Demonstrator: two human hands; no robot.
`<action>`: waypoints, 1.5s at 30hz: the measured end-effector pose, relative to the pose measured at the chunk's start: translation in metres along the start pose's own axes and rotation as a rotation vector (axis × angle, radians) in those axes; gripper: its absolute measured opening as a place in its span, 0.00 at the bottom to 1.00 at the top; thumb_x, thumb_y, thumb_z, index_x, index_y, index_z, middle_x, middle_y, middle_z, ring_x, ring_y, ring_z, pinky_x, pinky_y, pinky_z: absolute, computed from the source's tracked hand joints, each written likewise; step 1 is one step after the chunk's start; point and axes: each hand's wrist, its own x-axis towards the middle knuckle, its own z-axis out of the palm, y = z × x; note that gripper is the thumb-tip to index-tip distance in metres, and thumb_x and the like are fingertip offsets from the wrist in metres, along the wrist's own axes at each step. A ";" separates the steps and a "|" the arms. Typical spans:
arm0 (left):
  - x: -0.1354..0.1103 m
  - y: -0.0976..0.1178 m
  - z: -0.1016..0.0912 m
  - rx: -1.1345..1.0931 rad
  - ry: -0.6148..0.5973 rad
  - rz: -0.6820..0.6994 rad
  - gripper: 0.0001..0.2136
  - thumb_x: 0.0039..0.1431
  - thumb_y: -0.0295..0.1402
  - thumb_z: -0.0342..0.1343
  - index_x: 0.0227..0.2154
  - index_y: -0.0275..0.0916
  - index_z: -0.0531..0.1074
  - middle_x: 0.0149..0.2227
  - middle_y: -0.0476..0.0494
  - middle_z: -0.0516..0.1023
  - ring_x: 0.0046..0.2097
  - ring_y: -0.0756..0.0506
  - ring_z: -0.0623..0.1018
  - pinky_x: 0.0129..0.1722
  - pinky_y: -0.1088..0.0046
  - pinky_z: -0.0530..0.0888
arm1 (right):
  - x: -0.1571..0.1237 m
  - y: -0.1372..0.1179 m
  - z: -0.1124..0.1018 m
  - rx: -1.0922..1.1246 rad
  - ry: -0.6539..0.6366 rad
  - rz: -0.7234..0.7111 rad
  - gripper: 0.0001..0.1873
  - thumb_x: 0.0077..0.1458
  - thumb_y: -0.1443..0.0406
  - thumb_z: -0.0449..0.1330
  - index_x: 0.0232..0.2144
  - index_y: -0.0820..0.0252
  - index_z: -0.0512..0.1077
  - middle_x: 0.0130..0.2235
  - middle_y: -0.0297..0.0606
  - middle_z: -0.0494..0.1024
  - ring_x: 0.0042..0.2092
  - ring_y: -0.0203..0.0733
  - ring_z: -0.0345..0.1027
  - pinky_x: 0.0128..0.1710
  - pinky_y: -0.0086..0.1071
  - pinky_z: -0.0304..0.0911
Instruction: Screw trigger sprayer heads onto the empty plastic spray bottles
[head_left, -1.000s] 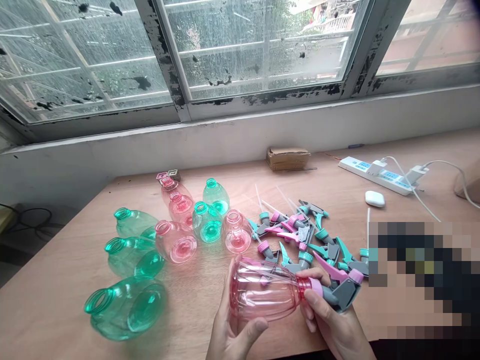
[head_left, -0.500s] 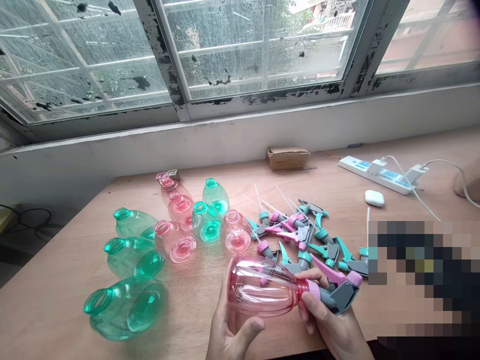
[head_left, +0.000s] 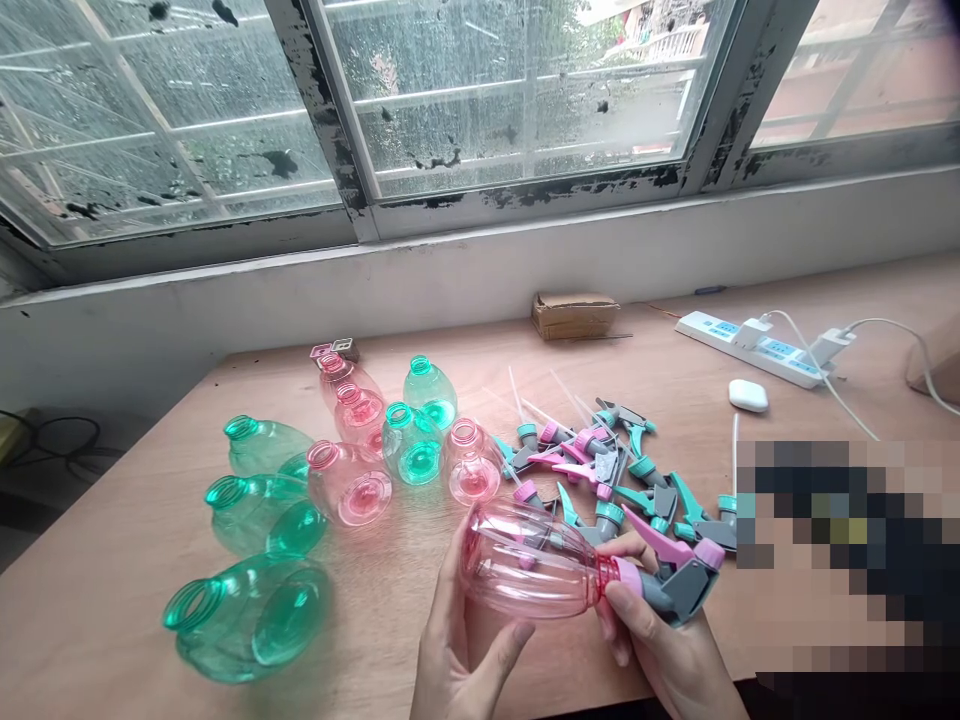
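From where I stand, 2 bare hands are at work over the wooden table (head_left: 375,650). The clear pink bottle (head_left: 529,575) is held sideways between them, base to the left, neck to the right. The right hand (head_left: 664,635) pinches the neck end between thumb and fingers, at the pink collar (head_left: 628,574) of a grey spray head (head_left: 686,590) with a pink trigger (head_left: 656,535). The left hand (head_left: 465,650) is cupped about the base, thumb spread from the fingers; I cannot tell whether it presses. A thin tube (head_left: 536,553) shows inside the bottle.

To the left: 5 green bottles (head_left: 289,615) and 4 other pink bottles (head_left: 471,482), all open-necked. Behind the right hand: loose spray heads (head_left: 604,466), heaped, grey with pink or teal parts. Farther back: a cardboard box (head_left: 574,318) and a white power strip (head_left: 709,332), 2 plugs fitted.
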 end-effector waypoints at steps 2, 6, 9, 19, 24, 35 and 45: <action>0.000 0.002 -0.001 -0.025 0.002 -0.006 0.37 0.53 0.44 0.75 0.66 0.52 0.72 0.71 0.41 0.72 0.73 0.32 0.66 0.73 0.56 0.62 | 0.000 0.000 -0.001 -0.019 -0.003 0.004 0.20 0.58 0.50 0.73 0.43 0.55 0.75 0.20 0.29 0.77 0.19 0.32 0.66 0.20 0.24 0.59; 0.003 0.007 -0.001 -0.028 0.062 -0.043 0.32 0.56 0.46 0.73 0.63 0.51 0.75 0.68 0.40 0.76 0.69 0.32 0.72 0.69 0.57 0.68 | 0.000 0.000 -0.001 -0.031 -0.011 0.003 0.21 0.58 0.50 0.73 0.43 0.56 0.75 0.20 0.29 0.77 0.19 0.33 0.66 0.20 0.24 0.59; 0.006 0.008 0.001 -0.015 0.063 -0.022 0.30 0.57 0.44 0.73 0.62 0.51 0.76 0.69 0.42 0.75 0.72 0.31 0.69 0.72 0.55 0.63 | 0.000 0.000 0.000 -0.030 -0.007 0.001 0.21 0.59 0.50 0.73 0.44 0.56 0.74 0.20 0.29 0.77 0.19 0.33 0.66 0.20 0.25 0.59; -0.001 0.001 0.000 -0.027 0.075 0.010 0.30 0.58 0.44 0.72 0.63 0.52 0.73 0.66 0.42 0.77 0.70 0.36 0.71 0.69 0.62 0.67 | 0.000 0.001 -0.001 -0.020 -0.004 0.004 0.20 0.59 0.51 0.73 0.43 0.56 0.74 0.21 0.29 0.78 0.19 0.34 0.66 0.20 0.26 0.61; 0.002 0.008 0.000 -0.146 0.118 -0.018 0.30 0.53 0.48 0.75 0.57 0.47 0.76 0.64 0.37 0.79 0.67 0.31 0.75 0.66 0.58 0.72 | 0.000 0.001 0.000 -0.016 -0.019 0.001 0.19 0.59 0.51 0.73 0.42 0.56 0.74 0.20 0.30 0.77 0.19 0.36 0.66 0.19 0.27 0.59; -0.001 -0.006 0.004 -0.037 0.118 0.035 0.36 0.61 0.43 0.69 0.70 0.55 0.63 0.72 0.44 0.69 0.74 0.38 0.65 0.73 0.62 0.60 | 0.001 -0.003 0.002 -0.047 0.002 0.016 0.22 0.57 0.50 0.74 0.43 0.57 0.75 0.20 0.30 0.77 0.19 0.37 0.66 0.19 0.28 0.61; 0.006 0.010 -0.003 -0.148 0.201 -0.006 0.23 0.65 0.41 0.68 0.62 0.56 0.73 0.59 0.46 0.83 0.62 0.43 0.80 0.60 0.73 0.75 | 0.001 0.000 0.002 -0.056 -0.006 0.036 0.21 0.56 0.50 0.75 0.40 0.57 0.75 0.19 0.30 0.76 0.18 0.36 0.65 0.19 0.28 0.60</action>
